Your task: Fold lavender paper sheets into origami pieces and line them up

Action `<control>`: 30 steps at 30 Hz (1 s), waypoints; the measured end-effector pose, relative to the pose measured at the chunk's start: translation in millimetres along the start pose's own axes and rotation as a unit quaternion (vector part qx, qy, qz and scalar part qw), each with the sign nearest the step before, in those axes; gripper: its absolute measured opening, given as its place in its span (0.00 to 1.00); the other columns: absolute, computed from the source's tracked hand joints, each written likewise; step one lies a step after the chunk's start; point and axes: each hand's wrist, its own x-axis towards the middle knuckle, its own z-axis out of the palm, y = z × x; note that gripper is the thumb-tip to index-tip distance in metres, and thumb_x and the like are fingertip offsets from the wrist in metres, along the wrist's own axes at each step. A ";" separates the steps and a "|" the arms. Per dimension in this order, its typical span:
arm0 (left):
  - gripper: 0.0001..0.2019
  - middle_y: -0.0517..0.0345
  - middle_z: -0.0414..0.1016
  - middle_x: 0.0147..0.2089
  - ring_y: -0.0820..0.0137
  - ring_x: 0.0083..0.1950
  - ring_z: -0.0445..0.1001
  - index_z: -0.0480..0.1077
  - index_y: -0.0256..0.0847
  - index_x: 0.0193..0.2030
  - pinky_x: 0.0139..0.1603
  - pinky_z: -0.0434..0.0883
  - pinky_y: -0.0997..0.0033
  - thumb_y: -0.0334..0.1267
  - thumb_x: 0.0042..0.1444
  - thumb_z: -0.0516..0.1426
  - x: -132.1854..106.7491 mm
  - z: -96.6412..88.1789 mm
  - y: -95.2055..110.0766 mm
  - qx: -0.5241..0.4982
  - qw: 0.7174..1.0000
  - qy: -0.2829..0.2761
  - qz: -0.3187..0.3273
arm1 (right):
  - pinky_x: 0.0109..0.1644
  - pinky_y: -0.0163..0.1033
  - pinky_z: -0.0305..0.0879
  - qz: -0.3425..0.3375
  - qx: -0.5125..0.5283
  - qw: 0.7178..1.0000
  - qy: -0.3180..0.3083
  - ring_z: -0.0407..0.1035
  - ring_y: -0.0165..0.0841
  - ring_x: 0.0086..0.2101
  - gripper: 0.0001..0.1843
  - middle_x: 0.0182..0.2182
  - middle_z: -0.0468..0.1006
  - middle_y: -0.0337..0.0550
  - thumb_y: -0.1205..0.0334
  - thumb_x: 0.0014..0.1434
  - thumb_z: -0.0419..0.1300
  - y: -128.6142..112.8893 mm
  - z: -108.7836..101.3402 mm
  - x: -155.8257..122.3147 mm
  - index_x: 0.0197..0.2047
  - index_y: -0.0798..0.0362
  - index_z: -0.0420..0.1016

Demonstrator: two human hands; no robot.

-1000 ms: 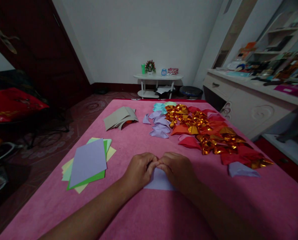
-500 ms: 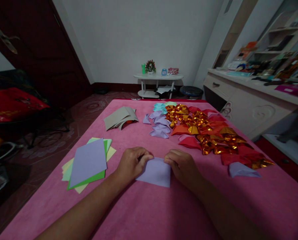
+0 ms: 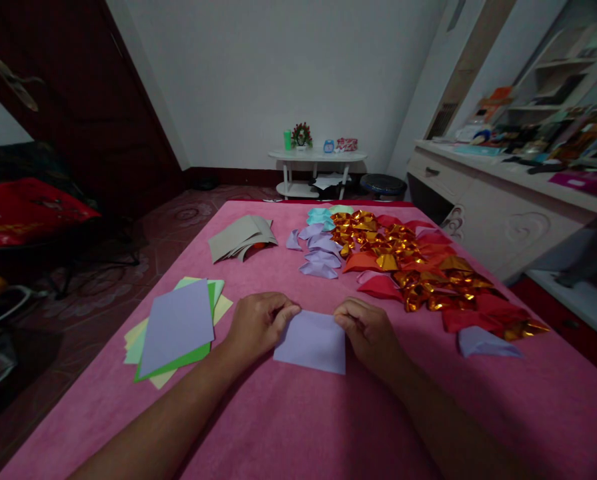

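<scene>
A folded lilac paper (image 3: 311, 341) lies flat on the pink tablecloth (image 3: 288, 427) in front of me. My left hand (image 3: 255, 325) pinches its upper left corner with curled fingers. My right hand (image 3: 371, 331) pinches its upper right corner the same way. Both forearms reach in from the bottom edge. To the left lies a stack of flat sheets (image 3: 178, 327), lilac on top of green and yellow ones.
Further back are folded lilac pieces (image 3: 319, 250), a heap of gold foil and red folded pieces (image 3: 418, 270), one lilac piece (image 3: 485, 341) at the right, and grey cards (image 3: 241, 237). A white cabinet (image 3: 498, 207) stands right, a small white table (image 3: 315, 167) by the wall.
My hands were together over the paper's top middle; they have slid apart to its upper corners, and the paper now shows between them.
</scene>
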 end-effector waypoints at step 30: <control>0.18 0.59 0.66 0.25 0.73 0.28 0.64 0.64 0.38 0.25 0.32 0.62 0.73 0.41 0.63 0.44 9.5 -22.0 -17.3 -0.067 0.988 0.136 -0.040 | 0.32 0.36 0.54 -0.003 -0.048 0.997 0.062 0.61 0.31 0.27 0.12 0.23 0.65 0.38 0.67 0.60 0.49 13.9 -13.2 1.3 0.25 0.52 0.62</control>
